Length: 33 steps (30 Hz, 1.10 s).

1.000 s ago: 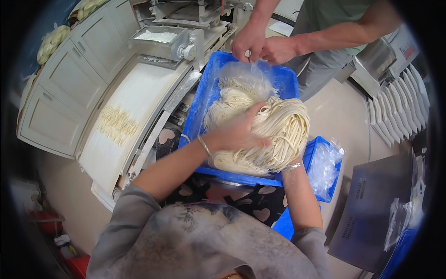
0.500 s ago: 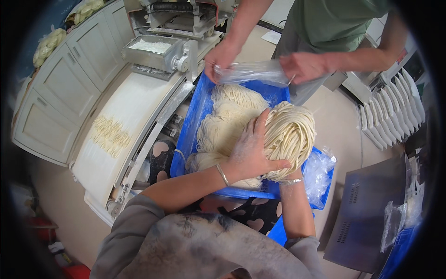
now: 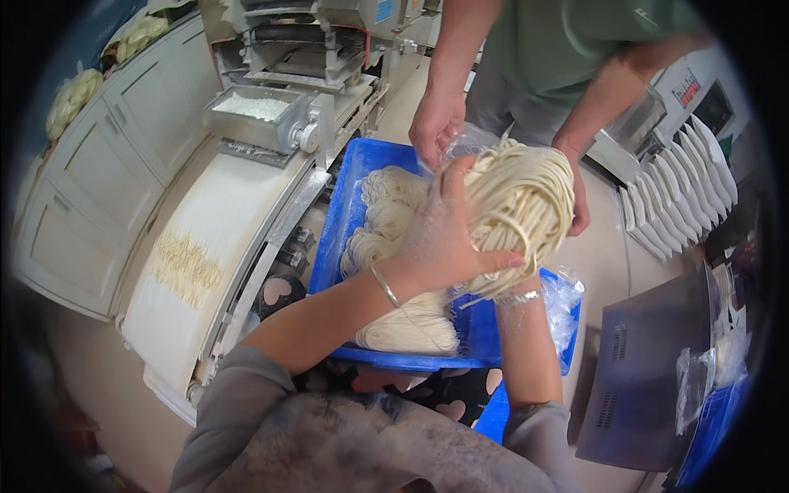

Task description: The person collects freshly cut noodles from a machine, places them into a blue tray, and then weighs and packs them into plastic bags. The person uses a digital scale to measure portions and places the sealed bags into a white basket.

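Observation:
A large bundle of fresh noodles (image 3: 530, 209) is held up between both my hands, above the right side of a blue crate (image 3: 330, 226). My left hand (image 3: 436, 234) presses against its left side, the thumb across the near end. Under the bundle is my right hand (image 3: 518, 287); its fingers are hidden by the noodles. Just beyond, a co-worker's hand (image 3: 437, 123) grips a clear plastic bag (image 3: 472, 141) near the bundle's far end. The other hand of the co-worker (image 3: 575, 193) is at the bundle's right side, partly hidden. More noodle bundles (image 3: 409, 330) lie in the crate.
Left of the crate stands a noodle machine with a white belt (image 3: 234, 201), noodle scraps (image 3: 187, 267) and a flour hopper (image 3: 255, 111). Clear plastic bags (image 3: 560, 308) lie at the crate's right. A metal panel (image 3: 645, 361) and white stacked racks (image 3: 678, 193) stand farther right.
Both my hands have lifted the noodle bundle away from me, toward the co-worker. The co-worker's hands have shifted right, and the plastic bag, stretched wide before, is now at the bundle's far end.

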Motion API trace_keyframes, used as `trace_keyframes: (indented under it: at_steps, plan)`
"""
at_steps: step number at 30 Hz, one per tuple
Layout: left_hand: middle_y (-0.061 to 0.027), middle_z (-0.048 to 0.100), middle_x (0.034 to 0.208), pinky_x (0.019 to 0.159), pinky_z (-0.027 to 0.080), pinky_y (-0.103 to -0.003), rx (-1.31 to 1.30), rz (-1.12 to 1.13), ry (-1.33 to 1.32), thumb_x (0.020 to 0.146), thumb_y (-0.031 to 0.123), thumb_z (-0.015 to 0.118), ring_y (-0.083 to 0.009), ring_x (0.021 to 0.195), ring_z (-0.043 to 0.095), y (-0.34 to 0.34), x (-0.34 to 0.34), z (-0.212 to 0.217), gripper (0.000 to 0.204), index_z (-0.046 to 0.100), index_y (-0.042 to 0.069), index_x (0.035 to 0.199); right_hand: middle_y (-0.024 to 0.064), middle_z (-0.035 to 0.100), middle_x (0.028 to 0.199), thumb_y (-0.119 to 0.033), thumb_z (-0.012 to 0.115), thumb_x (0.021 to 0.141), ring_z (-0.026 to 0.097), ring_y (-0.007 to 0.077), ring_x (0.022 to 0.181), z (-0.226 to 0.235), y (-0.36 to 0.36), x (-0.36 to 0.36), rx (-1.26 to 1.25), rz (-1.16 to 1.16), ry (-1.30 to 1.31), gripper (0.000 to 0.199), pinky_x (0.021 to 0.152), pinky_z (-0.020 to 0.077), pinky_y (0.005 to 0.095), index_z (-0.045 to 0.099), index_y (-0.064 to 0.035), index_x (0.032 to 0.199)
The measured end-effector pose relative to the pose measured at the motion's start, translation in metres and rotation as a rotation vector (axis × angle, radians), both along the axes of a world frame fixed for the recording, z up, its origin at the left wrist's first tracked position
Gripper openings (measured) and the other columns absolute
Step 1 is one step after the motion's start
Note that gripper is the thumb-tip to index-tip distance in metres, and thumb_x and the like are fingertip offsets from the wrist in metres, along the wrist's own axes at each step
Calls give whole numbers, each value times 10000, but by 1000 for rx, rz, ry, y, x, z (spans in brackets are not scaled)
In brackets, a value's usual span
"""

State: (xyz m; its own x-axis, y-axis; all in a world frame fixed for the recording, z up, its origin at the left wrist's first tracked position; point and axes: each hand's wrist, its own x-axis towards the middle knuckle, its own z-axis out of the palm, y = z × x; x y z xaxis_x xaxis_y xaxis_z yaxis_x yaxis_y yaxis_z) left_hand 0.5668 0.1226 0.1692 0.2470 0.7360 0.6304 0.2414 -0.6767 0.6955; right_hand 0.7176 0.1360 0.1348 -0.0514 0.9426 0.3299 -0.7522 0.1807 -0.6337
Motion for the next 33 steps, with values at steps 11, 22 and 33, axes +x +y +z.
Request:
trace_keyframes:
  at_steps: [11,22,33]
  plan:
    - [-327,470,1323,1075,366,-444,-150,76,404,669,606,767,-422,1283,449,52,13,-12,1101,336,-100,1396,113,433,1445,-511,252,1015,425,271,1321,-41,45,-9,-114,225,305,604,1123,351,410,364,-81,1424]
    - [-303,592,1209,974,461,-372,-506,-151,482,726,648,688,-365,1143,602,91,25,-40,1000,437,-101,1340,147,531,1337,-537,295,978,533,324,1203,-109,63,12,-220,217,508,612,1020,448,458,456,-87,1361]
    - [-236,541,1337,1063,367,-356,-655,-334,426,909,618,506,-310,1246,514,77,12,-30,774,516,-19,1348,144,568,1300,-574,286,952,559,358,1155,-118,104,13,-477,-281,353,648,1012,448,513,515,-99,1330]
